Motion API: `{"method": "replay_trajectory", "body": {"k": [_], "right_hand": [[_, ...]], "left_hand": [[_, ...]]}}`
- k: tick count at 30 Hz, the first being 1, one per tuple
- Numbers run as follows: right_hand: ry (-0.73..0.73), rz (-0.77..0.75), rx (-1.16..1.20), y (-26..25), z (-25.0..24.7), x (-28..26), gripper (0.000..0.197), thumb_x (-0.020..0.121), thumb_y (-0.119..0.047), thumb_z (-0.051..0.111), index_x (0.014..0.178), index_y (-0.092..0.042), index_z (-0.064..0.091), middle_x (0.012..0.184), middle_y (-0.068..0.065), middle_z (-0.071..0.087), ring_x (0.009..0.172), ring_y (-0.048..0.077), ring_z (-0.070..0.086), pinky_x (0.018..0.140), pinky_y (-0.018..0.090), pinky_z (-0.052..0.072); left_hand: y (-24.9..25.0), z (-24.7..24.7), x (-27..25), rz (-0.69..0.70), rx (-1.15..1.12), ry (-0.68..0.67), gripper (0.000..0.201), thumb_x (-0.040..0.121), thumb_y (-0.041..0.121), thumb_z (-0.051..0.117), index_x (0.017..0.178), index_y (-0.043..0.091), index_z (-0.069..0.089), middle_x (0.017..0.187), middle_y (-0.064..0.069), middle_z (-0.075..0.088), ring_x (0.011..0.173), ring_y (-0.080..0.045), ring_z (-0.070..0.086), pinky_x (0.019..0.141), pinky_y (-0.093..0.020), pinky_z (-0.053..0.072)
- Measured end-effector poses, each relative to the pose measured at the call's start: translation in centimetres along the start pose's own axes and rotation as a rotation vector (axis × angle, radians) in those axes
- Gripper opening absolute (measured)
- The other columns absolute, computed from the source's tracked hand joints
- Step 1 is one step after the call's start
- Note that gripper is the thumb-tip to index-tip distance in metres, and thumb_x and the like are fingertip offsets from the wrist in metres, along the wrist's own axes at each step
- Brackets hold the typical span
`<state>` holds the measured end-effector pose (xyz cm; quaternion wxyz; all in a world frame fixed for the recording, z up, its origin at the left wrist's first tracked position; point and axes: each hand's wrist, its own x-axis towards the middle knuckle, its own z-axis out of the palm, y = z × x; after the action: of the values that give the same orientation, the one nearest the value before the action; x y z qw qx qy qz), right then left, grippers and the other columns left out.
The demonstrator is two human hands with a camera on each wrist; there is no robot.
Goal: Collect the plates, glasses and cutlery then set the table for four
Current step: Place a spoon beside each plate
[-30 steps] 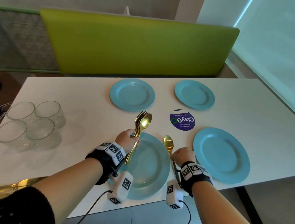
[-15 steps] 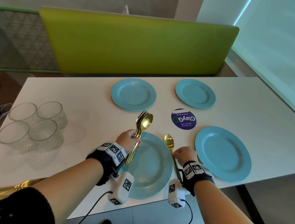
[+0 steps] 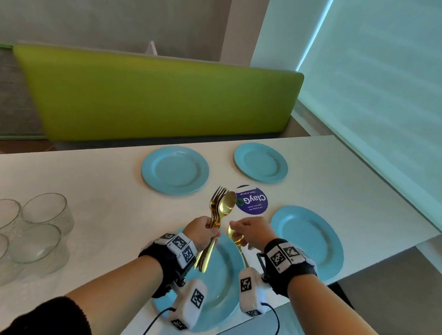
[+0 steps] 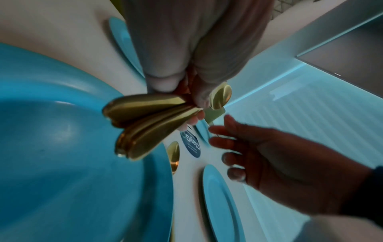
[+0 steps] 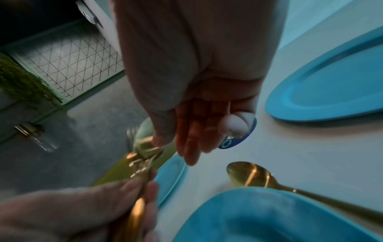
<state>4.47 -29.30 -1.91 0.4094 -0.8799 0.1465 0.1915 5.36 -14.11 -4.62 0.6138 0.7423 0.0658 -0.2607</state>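
- Four blue plates lie on the white desk (image 3: pixel 345 182): the nearest plate (image 3: pixel 220 294) under both wrists, a second plate (image 3: pixel 311 243) to its right near the desk's edge, a third plate (image 3: pixel 174 170) on the far side, and a fourth plate (image 3: pixel 260 162) to the right of that one.
- Four clear glasses (image 3: pixel 21 233) stand clustered at the left end of the desk, touching or nearly touching one another, well apart from the plates.
- One gold spoon (image 3: pixel 235 238) lies flat on the desk just beside the right rim of the nearest plate, bowl pointing away from the person; in the right wrist view this spoon (image 5: pixel 248 176) rests with its handle running along the plate's edge.
- A bundle of gold cutlery (image 3: pixel 218 214) stands upright above the nearest plate. At least one fork's tines and one spoon bowl show at the top; the exact count in the bundle cannot be told, though the left wrist view shows several stacked handles (image 4: pixel 145 121).
- The left hand (image 3: pixel 201 232) has its grip clenched round the middle of the bundle, thumb and fingers wrapped on the handles.
- The right hand (image 3: pixel 251 233) hovers just right of the bundle, above the lying spoon, its grip released: fingers (image 4: pixel 225 140) straight and loosely spread, holding nothing, tips close to the bundle.
- One round purple sticker (image 3: pixel 251 200) sits on the desk between the four plates.
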Motion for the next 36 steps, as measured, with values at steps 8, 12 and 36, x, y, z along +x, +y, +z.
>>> {"method": "replay_trajectory", "body": {"k": [8,12,36], "right_hand": [[0.063,0.005,0.059,0.8,-0.7,0.5,0.022,0.088,-0.024,0.063,0.067,-0.019,0.061,0.064,-0.005,0.061,0.049,0.006,0.049,0.043,0.015,0.039],[0.081,0.015,0.082,1.6,-2.2,1.7,0.022,0.09,-0.023,0.061,0.068,-0.02,0.061,0.067,-0.007,0.063,0.052,0.007,0.052,0.045,0.017,0.041],[0.087,0.358,-0.894,16.3,-22.7,13.1,0.03,0.094,-0.024,0.048,0.113,-0.01,0.066,0.117,0.006,0.067,0.108,0.022,0.063,0.085,0.026,0.05]], "left_hand": [[1.1,2.2,1.3,0.058,0.076,-0.113,0.015,0.083,0.001,0.061,0.092,0.013,0.058,0.075,-0.007,0.065,0.07,-0.024,0.063,0.083,-0.045,0.057],[2.1,3.3,2.7,0.076,0.093,-0.127,0.02,0.083,0.003,0.063,0.102,0.009,0.062,0.092,-0.013,0.069,0.088,-0.029,0.067,0.092,-0.043,0.054],[6.8,9.7,14.9,-0.015,0.056,0.14,0.024,0.087,0.001,0.058,0.111,0.0,0.054,0.087,-0.011,0.061,0.061,-0.017,0.057,0.067,-0.034,0.054]]}}
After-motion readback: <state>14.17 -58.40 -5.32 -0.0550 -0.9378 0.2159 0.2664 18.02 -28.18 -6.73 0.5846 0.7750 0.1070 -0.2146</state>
